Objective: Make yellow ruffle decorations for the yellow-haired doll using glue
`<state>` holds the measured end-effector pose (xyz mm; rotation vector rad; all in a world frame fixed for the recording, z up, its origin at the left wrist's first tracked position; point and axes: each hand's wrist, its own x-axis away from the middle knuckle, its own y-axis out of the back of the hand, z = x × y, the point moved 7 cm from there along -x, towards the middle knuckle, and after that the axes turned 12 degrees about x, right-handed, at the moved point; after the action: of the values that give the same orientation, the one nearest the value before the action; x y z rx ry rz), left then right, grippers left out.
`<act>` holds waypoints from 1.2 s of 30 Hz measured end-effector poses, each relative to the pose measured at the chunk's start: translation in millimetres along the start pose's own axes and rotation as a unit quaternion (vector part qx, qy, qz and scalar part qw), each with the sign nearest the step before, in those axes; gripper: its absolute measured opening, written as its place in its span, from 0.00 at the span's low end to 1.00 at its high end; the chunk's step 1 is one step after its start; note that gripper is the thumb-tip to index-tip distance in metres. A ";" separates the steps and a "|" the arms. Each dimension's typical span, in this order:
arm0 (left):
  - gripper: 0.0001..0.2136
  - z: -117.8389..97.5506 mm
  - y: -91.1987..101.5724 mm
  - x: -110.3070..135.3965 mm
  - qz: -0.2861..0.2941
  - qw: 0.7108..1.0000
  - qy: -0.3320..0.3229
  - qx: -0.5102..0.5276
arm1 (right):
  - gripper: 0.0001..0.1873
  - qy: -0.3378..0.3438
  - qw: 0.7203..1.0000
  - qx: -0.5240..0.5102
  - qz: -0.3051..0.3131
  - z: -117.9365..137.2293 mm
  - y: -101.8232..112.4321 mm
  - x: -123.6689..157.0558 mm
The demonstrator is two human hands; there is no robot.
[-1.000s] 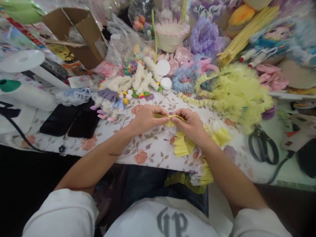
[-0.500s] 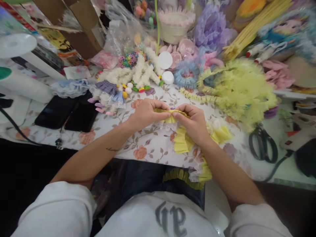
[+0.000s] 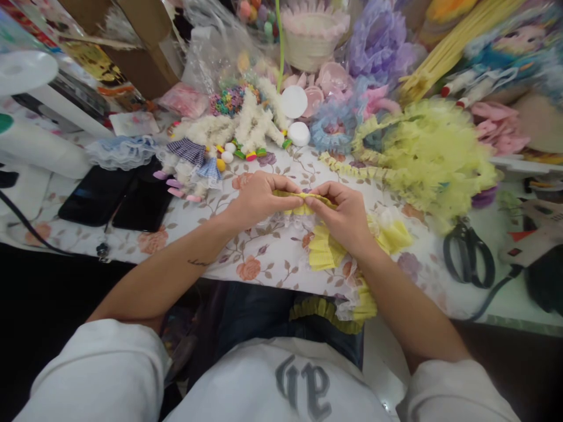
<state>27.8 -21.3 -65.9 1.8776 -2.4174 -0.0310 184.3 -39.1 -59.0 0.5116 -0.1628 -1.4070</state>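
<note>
Both my hands meet over the floral tablecloth (image 3: 264, 258), pinching a strip of yellow pleated ribbon with white lace (image 3: 303, 202). My left hand (image 3: 255, 199) has its fingers curled shut on the ribbon's left end. My right hand (image 3: 345, 214) pinches it from the right. The rest of the ribbon (image 3: 325, 252) lies folded under my right wrist and trails off the table edge onto my lap (image 3: 325, 308).
Black scissors (image 3: 468, 258) and a glue gun (image 3: 528, 246) lie at the right. Two dark phones (image 3: 118, 199) lie at the left beside a small plush doll (image 3: 193, 161). A pile of yellow ruffled trim (image 3: 431, 158), purple frills, a basket (image 3: 312, 41) and a cardboard box (image 3: 141, 47) crowd the back.
My hands stay pinched on the yellow ribbon, almost in the same spot. The view has tilted a little, so the table's things sit slightly higher in the picture.
</note>
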 end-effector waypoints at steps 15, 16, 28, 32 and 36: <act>0.06 -27.3 -3.5 11.1 -0.027 0.965 -0.211 -0.151 | 0.06 0.222 0.951 0.201 -0.074 29.8 4.5 7.7; 0.06 -27.3 -3.7 11.3 -0.028 0.965 -0.213 -0.153 | 0.07 0.232 0.945 0.214 -0.080 30.5 3.9 8.3; 0.19 -23.3 7.1 6.5 -0.066 0.983 -0.169 -0.016 | 0.06 0.046 0.991 0.061 -0.107 10.5 19.3 0.7; 0.24 -15.5 10.3 -2.3 -0.062 0.978 -0.115 0.162 | 0.10 -0.098 0.983 -0.132 -0.075 -16.7 17.2 -4.1; 0.21 1.8 -9.0 -8.2 0.024 0.963 0.014 0.267 | 0.13 -0.116 0.978 -0.154 -0.083 -20.3 8.0 -2.9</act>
<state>38.4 -15.6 -68.7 1.9744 -2.6338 0.7132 199.3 -30.7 -72.9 0.1056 -0.0874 -1.6198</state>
